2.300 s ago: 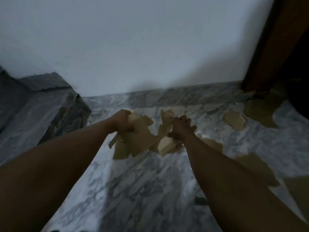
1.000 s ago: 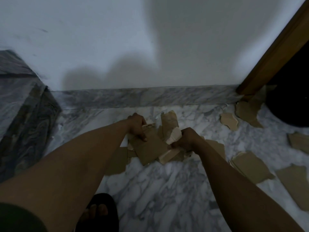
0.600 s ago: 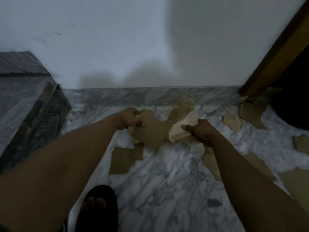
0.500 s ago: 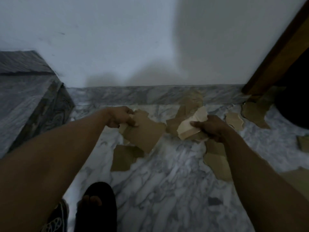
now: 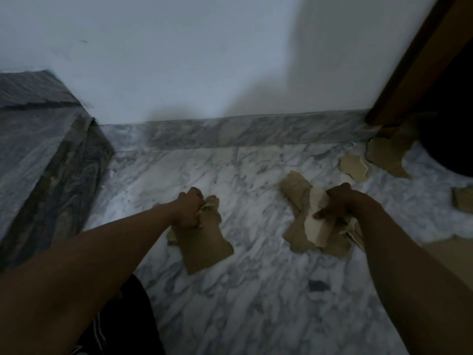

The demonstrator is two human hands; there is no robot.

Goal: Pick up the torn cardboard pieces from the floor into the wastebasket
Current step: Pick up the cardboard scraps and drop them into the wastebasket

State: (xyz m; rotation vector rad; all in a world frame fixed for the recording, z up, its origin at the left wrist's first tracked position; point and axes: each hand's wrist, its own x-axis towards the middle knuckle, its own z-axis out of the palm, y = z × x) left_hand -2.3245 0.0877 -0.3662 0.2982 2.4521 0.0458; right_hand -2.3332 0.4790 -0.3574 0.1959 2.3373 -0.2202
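**Brown cardboard gripped in both fists**

Several torn cardboard pieces (image 5: pixel 204 242) hang from the left hand (image 5: pixel 188 211), whose fingers are curled tight round their top edge. The right hand (image 5: pixel 337 203) clutches a second bundle (image 5: pixel 302 226) with one pale face showing. Both are over the middle of the marble floor (image 5: pixel 256 303). Loose scraps (image 5: pixel 354 166) lie toward its far right corner, near the wooden door frame (image 5: pixel 414 73).

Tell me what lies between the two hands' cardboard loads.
Only bare marble floor. In the head view, nothing lies between the brown cardboard piece gripped by the left hand and the cardboard bundle gripped by the right hand.
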